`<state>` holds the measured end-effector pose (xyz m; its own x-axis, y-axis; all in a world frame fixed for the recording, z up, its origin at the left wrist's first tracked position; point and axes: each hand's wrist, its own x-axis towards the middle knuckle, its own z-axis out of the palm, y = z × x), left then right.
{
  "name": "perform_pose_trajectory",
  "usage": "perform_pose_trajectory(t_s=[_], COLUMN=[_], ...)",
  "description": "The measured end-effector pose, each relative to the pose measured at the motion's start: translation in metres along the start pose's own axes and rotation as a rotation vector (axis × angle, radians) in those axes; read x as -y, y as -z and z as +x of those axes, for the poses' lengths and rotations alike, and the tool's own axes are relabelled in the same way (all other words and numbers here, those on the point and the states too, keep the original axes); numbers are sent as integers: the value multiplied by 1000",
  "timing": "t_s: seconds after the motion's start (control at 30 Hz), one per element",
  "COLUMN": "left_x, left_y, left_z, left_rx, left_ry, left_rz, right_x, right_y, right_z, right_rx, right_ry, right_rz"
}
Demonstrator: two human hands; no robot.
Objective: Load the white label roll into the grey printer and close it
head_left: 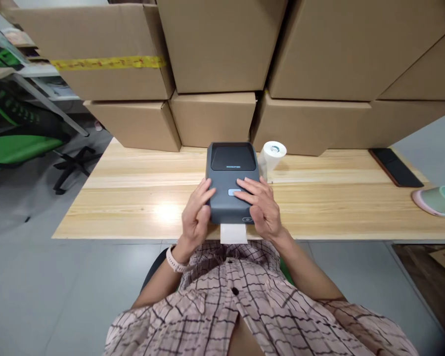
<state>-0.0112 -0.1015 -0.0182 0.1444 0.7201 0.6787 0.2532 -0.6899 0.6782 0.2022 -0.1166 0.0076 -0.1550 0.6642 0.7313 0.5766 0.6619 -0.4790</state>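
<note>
A dark grey label printer (222, 210) stands on the wooden table near its front edge. White label paper (233, 234) sticks out of its front and hangs over the table edge. My left hand (197, 211) rests against the printer's left side, fingers extended onto its edge, holding nothing. My right hand (262, 206) lies over the printer's right side with fingers spread on the top, one fingertip at the light blue button (231, 192). Behind the printer's right side stands a white paper roll (271, 155).
Stacked cardboard boxes (215, 118) line the back of the wooden table (326, 198). A black phone (395, 167) and a pale green cup (443, 200) are at the right end. A green and black chair (22, 143) stands on the floor at left.
</note>
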Motion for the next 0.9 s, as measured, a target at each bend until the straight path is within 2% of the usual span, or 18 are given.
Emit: perform_pose_trajectory(t_s=[0.07,0.1,0.13,0.17,0.23,0.27,0.33,0.4,0.47,0.63,0.77,0.9], left_x=[-10,-18,-26,-33,-47,-51,-56,-58,-58,-57,-51,-45], left_y=[5,6,7,7,3,0,-6,-11,-12,-8,-9,-13], left_z=[-25,-37,-46,-51,-51,-46,-32,-21,-16,-24,-27,-30], left_rx=[-202,-213,-143,4,314,402,425,389,389,399,437,421], left_ry=[217,350,493,637,924,1028,1142,1167,1153,1016,976,931], left_rz=[-16,-42,-79,-151,-457,-613,-821,-873,-821,-526,-509,-442], right_x=[1,2,2,3,3,3,3,3,5,11,12,8], right_y=[0,0,0,-1,0,0,1,2,4,9,17,20], right_z=[0,0,0,1,2,2,4,5,5,9,22,25], right_rx=[-13,-18,-21,-20,-17,-13,-4,11,30,126,220,286], right_ry=[-17,-24,-28,-28,-25,-23,-21,-23,-28,-15,34,88], right_rz=[13,19,22,20,6,-4,-24,-40,-56,-167,-306,-329])
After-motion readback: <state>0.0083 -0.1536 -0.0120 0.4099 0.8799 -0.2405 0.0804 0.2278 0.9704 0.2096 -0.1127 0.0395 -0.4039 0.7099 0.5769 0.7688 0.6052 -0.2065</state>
